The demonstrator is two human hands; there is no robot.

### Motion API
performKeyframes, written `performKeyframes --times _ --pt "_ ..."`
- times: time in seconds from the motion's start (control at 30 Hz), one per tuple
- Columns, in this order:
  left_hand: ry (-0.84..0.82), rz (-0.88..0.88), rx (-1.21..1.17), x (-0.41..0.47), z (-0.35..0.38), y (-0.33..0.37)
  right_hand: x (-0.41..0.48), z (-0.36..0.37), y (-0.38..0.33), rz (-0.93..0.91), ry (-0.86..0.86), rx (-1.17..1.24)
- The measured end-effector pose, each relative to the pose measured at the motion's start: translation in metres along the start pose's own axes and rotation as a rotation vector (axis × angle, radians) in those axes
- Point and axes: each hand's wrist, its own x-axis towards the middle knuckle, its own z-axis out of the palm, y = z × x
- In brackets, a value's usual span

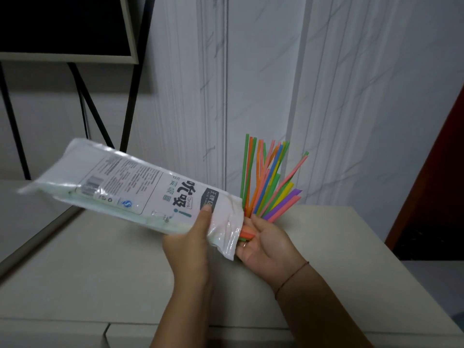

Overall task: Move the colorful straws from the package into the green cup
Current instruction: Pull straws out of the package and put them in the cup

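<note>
While the left hand grips the white plastic package near its open end, thumb pressed on the printed face and fingers hidden behind it, the bag is held tilted above a beige table, its sealed end raised to the left. Right hand sits just beside the bag's mouth, palm up and fingers curled around the lower ends of the straws; the bag's edge covers the fingertips, so how tightly they close cannot be told. Straws in green, orange, pink, blue, yellow and purple fan upward and to the right, clear of the bag except at their lower ends. A thin cord circles the right wrist. Behind stand a marbled white wall, a dark framed board on black legs at upper left, and a reddish-brown panel at right. No green cup is visible
</note>
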Motion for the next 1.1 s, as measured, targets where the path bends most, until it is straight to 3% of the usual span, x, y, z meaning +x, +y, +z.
performKeyframes --times 0.07,0.2,0.27,0.53,0.8,1.1 --pt "0.055 -0.085 -0.093 0.001 -0.002 0.001 -0.001 -0.001 -0.001 -0.046 0.026 -0.098" --pt "0.129 -0.249 -0.245 0.007 -0.007 0.001 -0.004 -0.004 -0.005 -0.195 0.183 -0.634" --pt "0.131 -0.283 -0.265 0.008 -0.007 0.002 -0.007 -0.005 -0.007 -0.279 0.188 -0.76" --pt "0.145 -0.427 -0.356 0.012 -0.01 0.005 -0.015 -0.017 -0.035 -0.494 0.259 -0.792" --pt "0.168 -0.433 -0.384 0.017 -0.013 0.004 -0.019 -0.023 -0.048 -0.442 0.167 -0.444" --pt "0.141 -0.421 -0.36 0.013 -0.01 0.0 -0.016 -0.01 -0.028 -0.474 0.142 -0.638"
